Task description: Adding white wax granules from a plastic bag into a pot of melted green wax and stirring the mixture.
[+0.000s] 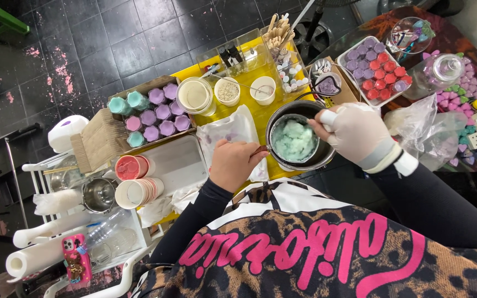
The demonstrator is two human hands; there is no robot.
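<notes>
My right hand (360, 132), in a white glove, grips the near rim or handle of a small metal pitcher (279, 122) filled with pale green, lumpy wax-like stuff (295, 140). The pitcher sits inside a larger dark metal pot (327, 158) on a yellow tabletop (258, 110). My bare left hand (233, 164) is closed around a thin brownish stick (259, 149) whose tip points at the pitcher's left edge. Under that hand lies a white plastic bag (233, 129).
Behind the pot stand three round tubs (227, 91), a clear box with wooden sticks (280, 30), a box of purple and teal jars (155, 113) and a tray of purple and red shapes (376, 69). Stacked cups (136, 193), a metal cup (99, 194) and a pink phone (75, 256) sit left.
</notes>
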